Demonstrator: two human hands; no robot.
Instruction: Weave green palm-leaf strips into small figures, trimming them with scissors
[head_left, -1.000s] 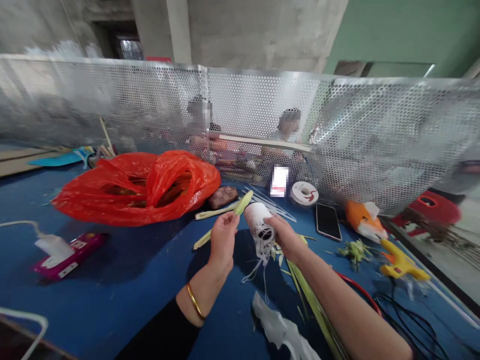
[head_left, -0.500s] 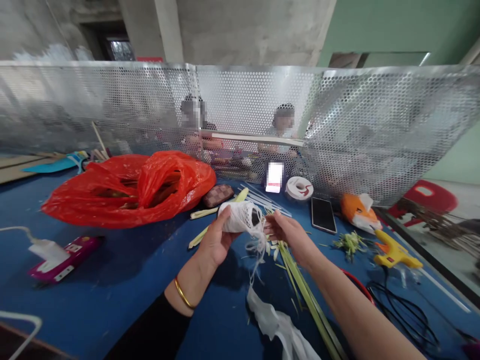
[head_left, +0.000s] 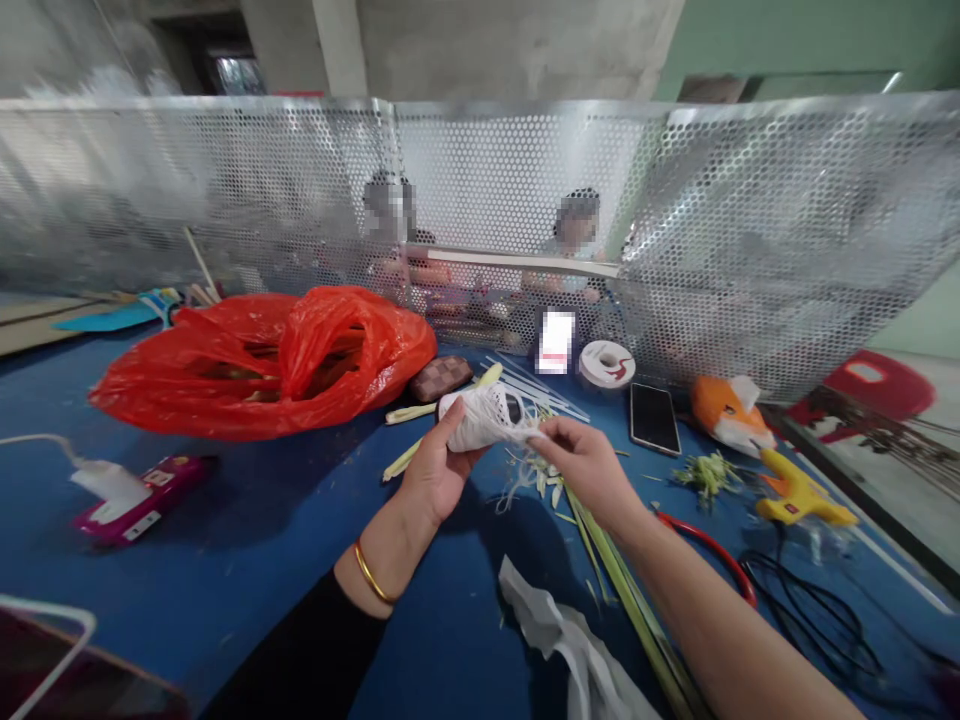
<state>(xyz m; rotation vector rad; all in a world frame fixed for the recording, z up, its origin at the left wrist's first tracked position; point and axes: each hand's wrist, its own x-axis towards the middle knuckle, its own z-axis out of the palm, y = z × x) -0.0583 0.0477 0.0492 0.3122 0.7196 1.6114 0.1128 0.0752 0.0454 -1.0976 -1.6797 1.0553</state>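
While your left hand [head_left: 439, 475] wraps round the spool [head_left: 474, 418], whose long axis points towards your right hand [head_left: 589, 465], the latter pinches thread [head_left: 520, 433] just beside the spool's dark end.

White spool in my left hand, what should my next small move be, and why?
Probably ease the right hand gently away from the spool to draw out a strand: its fingers appear to pinch white thread by the spool's dark-cored end, the left hand steadies the body, and loose loops hang below that could snag.
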